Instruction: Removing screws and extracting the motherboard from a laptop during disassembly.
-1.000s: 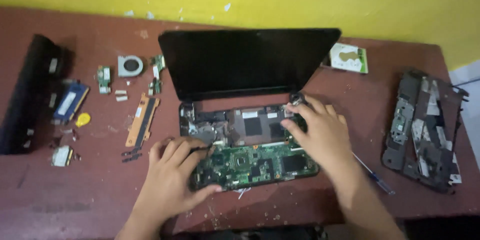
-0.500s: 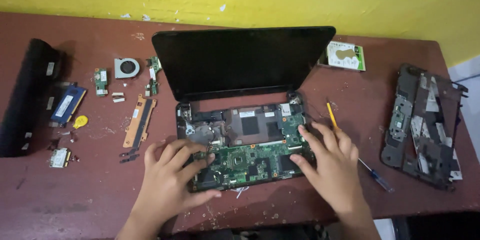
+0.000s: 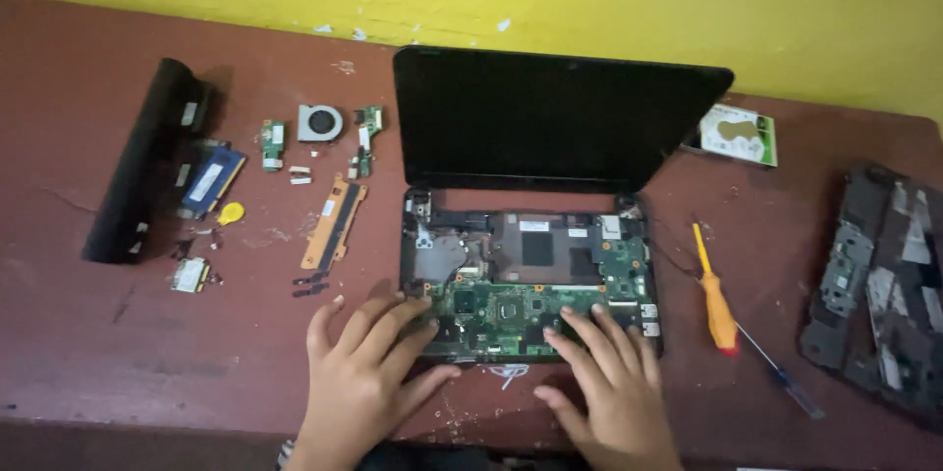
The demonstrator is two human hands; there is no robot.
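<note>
Green circuit board (image 3: 511,309) lies bare in the open base of the laptop (image 3: 530,265), which sits near the middle of the table (image 3: 147,353) with its dark screen (image 3: 550,117) tipped up behind. My left hand (image 3: 368,373) rests at the laptop's front left corner, fingers spread and flat, tips on the board's left edge, gripping nothing. My right hand (image 3: 609,383) lies at the front right corner the same way, fingers splayed on the board's right part, thumb out over the table, nothing held.

Right of the laptop lie an orange screwdriver (image 3: 715,294) and, further right, a thinner blue-tipped one (image 3: 786,383). Beyond those sits a black casing (image 3: 884,294), inner side up. A drive (image 3: 739,132) rests behind the laptop's right corner.

Left of the laptop lies an orange strip (image 3: 334,221), then a fan (image 3: 319,122), small green boards (image 3: 273,142), a memory stick (image 3: 211,181), a yellow disc (image 3: 230,213) and, farthest left, a long black battery (image 3: 147,157).
</note>
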